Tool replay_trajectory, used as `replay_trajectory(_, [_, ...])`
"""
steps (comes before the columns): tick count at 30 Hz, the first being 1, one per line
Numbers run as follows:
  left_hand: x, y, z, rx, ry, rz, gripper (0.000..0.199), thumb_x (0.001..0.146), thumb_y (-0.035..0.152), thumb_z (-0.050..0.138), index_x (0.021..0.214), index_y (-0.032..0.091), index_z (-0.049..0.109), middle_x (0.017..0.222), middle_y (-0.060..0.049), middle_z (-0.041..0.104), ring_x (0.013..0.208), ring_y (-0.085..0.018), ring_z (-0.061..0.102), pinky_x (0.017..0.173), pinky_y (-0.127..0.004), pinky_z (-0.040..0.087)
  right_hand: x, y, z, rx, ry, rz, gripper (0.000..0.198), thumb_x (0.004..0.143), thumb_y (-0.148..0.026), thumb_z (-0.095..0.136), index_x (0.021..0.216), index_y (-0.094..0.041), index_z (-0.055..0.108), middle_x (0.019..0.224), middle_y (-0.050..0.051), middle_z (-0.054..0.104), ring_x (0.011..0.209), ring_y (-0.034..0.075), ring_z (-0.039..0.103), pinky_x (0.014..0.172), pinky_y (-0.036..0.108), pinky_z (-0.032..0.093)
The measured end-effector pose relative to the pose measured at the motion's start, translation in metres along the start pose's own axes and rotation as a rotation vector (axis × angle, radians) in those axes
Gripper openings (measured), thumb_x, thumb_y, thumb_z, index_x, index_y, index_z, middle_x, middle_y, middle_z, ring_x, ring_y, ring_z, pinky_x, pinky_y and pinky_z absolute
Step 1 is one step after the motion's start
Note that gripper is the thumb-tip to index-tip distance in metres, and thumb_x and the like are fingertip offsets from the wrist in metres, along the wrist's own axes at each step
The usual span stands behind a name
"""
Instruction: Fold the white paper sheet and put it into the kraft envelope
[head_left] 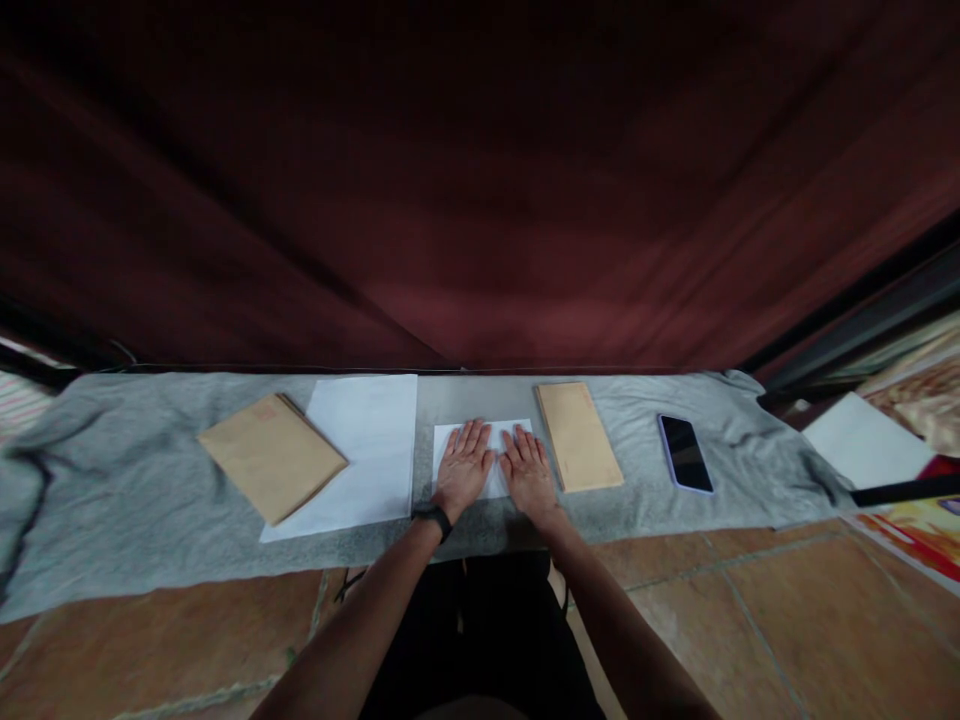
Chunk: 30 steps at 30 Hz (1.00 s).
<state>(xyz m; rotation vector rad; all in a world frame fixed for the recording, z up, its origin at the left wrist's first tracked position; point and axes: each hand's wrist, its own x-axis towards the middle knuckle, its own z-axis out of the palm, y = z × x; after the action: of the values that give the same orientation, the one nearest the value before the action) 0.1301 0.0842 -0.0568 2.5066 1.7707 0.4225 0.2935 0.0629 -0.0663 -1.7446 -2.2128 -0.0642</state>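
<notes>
Just below the frame's centre, my left hand point(463, 466) and right hand point(529, 477) lie flat, gripping nothing, on the white paper point(495, 486), pressing it smooth, I'd judge, and next wanting even, steady pressure to its edges!

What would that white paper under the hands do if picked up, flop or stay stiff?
The paper looks thin, so it would probably flop somewhat. Being so flat, it is likely light. With the left hand and right hand lying on it, a push would probably meet some drag.
</notes>
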Motion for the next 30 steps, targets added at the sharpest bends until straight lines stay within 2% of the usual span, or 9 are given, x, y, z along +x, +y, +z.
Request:
replay_trajectory(9, [-0.013,-0.013,-0.001,0.047,0.033,-0.163,0.065,0.102,0.045,0.027,0.153,0.005,0.035,0.16,-0.017,0.035,0.152,-0.026,0.024,0.124,-0.047,0.02,0.01,0.003,0.008,-0.003,0.062,0.084,0.052,0.104,-0.035,0.04,0.152,-0.015,0.04,0.158,0.018,0.038,0.143,0.031,0.04,0.116,0.051,0.032])
replay_trajectory(21, [-0.075,0.001,-0.009,0.055,0.139,-0.173,0.063,0.101,0.044,0.033,0.151,0.007,0.039,0.159,-0.02,0.035,0.151,-0.031,0.027,0.121,-0.053,0.027,0.009,-0.002,0.002,-0.013,0.027,0.126,0.054,0.104,-0.036,0.042,0.153,-0.013,0.04,0.158,0.022,0.035,0.143,0.033,0.04,0.117,0.052,0.028])
replay_trajectory(30, [-0.095,0.003,-0.012,0.03,0.175,-0.203,0.062,0.101,0.038,0.033,0.153,0.005,0.035,0.157,-0.022,0.038,0.148,-0.032,0.033,0.12,-0.054,0.031,-0.027,0.001,0.001,-0.024,0.104,0.104,0.054,0.104,-0.033,0.04,0.153,-0.009,0.038,0.157,0.021,0.038,0.143,0.031,0.041,0.115,0.05,0.033])
